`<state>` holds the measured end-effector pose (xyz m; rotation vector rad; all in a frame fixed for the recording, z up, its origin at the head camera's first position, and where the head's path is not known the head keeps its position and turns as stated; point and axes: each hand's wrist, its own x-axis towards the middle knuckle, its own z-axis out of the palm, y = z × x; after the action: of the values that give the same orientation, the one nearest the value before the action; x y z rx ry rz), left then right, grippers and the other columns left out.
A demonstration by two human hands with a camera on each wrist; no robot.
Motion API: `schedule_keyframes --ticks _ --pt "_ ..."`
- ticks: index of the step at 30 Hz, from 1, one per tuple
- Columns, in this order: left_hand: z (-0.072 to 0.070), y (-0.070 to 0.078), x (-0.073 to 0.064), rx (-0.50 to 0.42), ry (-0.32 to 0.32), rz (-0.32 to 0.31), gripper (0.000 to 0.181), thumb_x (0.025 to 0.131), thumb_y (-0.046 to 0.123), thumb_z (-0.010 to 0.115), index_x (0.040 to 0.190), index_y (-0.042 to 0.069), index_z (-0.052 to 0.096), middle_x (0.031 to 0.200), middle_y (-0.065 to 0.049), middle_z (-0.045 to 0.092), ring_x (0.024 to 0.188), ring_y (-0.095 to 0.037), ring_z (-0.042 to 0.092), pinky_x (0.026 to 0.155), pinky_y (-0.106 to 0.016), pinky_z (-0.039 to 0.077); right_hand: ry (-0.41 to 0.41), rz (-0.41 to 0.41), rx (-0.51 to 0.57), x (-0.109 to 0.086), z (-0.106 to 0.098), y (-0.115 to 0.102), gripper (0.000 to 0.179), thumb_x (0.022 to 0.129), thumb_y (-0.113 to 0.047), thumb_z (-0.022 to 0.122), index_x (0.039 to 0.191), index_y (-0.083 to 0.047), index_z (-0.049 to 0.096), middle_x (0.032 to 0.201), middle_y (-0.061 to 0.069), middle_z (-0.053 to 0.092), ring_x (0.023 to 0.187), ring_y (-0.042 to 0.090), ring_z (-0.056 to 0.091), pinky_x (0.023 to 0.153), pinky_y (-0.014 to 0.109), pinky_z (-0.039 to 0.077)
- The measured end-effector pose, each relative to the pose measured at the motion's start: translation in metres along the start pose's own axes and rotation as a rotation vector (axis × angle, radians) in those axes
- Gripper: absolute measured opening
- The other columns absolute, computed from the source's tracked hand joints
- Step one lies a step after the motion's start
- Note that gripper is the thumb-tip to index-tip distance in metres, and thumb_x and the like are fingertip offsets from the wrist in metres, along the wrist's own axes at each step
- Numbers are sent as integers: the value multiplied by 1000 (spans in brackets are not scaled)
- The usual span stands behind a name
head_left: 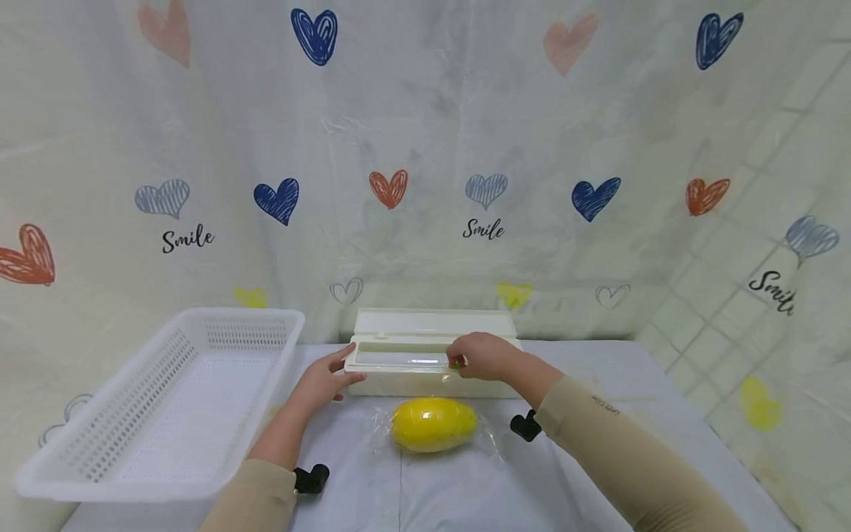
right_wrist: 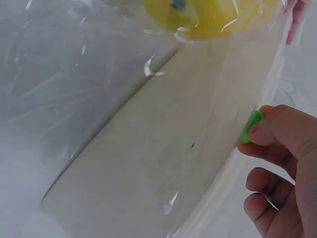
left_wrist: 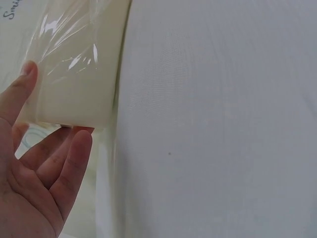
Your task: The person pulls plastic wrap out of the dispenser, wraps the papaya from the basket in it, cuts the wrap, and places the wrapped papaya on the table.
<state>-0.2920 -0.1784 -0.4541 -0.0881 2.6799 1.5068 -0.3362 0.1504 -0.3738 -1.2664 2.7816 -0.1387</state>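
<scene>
A cream cling film dispenser point(head_left: 399, 384) lies crosswise on the table with its lid point(head_left: 432, 323) raised at the back. My left hand point(head_left: 322, 380) holds its left end, thumb at the front and index finger farther back; in the left wrist view the other fingers of the left hand point(left_wrist: 44, 168) are bent loosely by the end. At the front top edge my right hand point(head_left: 488, 355) pinches a small green slide cutter point(right_wrist: 252, 126) between thumb and index finger. A yellow melon point(head_left: 432, 425) lies in front of the dispenser, with clear film point(head_left: 490, 441) around it.
A large white plastic basket point(head_left: 269, 399) stands on the left of the table. Behind the table hangs a pale curtain point(head_left: 425, 258) printed with hearts. The white tablecloth point(head_left: 459, 495) extends in front of the melon.
</scene>
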Motion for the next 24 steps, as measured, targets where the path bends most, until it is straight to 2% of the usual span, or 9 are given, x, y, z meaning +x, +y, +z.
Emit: schedule_keyframes --ticks 6,12,18,21,24 --pt "1 -7 4 -13 5 10 85 80 45 81 152 31 39 143 -16 53 102 -23 62 70 -31 57 33 11 -1 -27 4 23 12 86 -3 70 90 -15 70 82 -10 60 74 10 52 72 31 49" --pt "5 -6 5 -20 -5 19 85 80 46 80 153 32 38 145 -16 52 102 -24 62 70 -32 57 70 6 -34 -46 5 36 12 86 -5 71 89 -16 69 84 -10 61 74 10 52 70 30 50" --pt "6 -6 3 -14 -11 1 87 80 47 80 153 33 37 146 -16 50 103 -24 62 71 -31 57 90 68 -108 -79 3 56 21 81 -1 72 81 -20 64 79 -11 58 70 9 50 65 29 47" --pt "4 -6 2 -11 -9 -6 88 79 48 80 153 33 36 147 -17 49 106 -25 62 72 -32 57 136 60 -125 -91 8 64 22 81 0 72 82 -20 64 81 -11 60 73 10 54 66 28 48" --pt "2 -6 2 -13 -11 -1 89 79 49 80 154 33 35 147 -18 48 110 -27 61 74 -33 57 204 32 -116 -95 13 66 21 82 2 68 85 -19 65 84 -10 60 74 10 55 66 28 48"
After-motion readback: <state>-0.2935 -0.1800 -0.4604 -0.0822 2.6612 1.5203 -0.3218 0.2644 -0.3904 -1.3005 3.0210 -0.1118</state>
